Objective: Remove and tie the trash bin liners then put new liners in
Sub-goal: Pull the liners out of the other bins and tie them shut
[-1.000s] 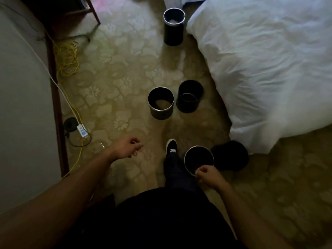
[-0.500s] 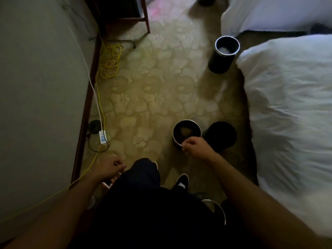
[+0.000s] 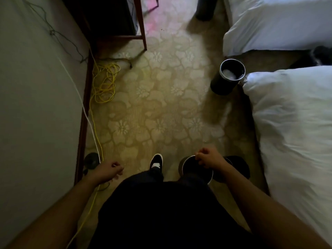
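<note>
A black bin with a silver rim (image 3: 186, 163) stands on the floor by my right leg, with a darker black bin (image 3: 237, 168) right beside it. My right hand (image 3: 209, 157) hangs over the near bin's rim, fingers loosely curled, with nothing visible in it; I cannot tell whether it touches the rim. My left hand (image 3: 107, 170) hangs by my left side, also loosely curled around nothing I can see. Farther ahead, another black bin (image 3: 230, 76) with something white inside stands against the corner of the bed. A further dark bin (image 3: 204, 8) shows at the top edge.
White bedding (image 3: 294, 126) fills the right side, with a second bed (image 3: 276, 24) beyond it. A wall (image 3: 36, 105) runs along the left with a coiled yellow cable (image 3: 105, 81) and a white cord at its base. A wooden furniture leg (image 3: 142, 27) stands ahead.
I have walked forward along the floor, so the bins have slid down the view. Both hands swing at my sides and stay loosely curled.
</note>
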`<state>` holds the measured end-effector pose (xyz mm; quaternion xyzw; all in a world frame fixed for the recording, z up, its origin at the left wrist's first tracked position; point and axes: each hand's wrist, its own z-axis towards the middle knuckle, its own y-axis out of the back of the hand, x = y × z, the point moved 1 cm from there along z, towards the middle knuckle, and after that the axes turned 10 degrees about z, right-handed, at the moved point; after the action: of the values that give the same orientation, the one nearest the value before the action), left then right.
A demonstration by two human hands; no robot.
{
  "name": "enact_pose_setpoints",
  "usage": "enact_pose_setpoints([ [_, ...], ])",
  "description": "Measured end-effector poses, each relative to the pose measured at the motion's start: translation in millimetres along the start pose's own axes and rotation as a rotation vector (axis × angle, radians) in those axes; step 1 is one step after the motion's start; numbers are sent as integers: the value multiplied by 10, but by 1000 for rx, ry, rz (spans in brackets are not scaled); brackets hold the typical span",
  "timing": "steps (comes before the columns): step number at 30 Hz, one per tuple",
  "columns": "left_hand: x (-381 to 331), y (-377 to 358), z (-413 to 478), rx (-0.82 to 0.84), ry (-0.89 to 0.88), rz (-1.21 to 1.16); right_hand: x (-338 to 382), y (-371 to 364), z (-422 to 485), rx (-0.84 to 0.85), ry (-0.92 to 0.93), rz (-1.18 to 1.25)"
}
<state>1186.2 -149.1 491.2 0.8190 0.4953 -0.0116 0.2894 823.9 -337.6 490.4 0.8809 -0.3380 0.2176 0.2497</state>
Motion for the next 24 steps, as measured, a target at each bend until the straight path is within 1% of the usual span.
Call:
enact_pose_setpoints([
  [3,-501,515,417,46,-88,143,-110,121,117,-72,-64,-18],
  [6,-1182,772,748,106,-162,248,-116,295,117,-116,-92,-11],
  [11,-2386,730,1183,244,-266,347,-246,653,287,-203,-210,159],
  [13,-2871,680,1331,270,-308,390,-326,801,403,-219,-262,215],
  [17,-3746,642,1758,278,-339,438,-417,1243,722,-228,-334,368],
  [19,-4116,692,1976,259,-322,439,-409,1579,897,-253,-353,424],
  [21,-4438,754,2163,216,-303,443,-336,1985,1101,-254,-360,430],
  [24,-4872,857,2408,149,-248,418,-48,2702,1518,-237,-296,391],
])
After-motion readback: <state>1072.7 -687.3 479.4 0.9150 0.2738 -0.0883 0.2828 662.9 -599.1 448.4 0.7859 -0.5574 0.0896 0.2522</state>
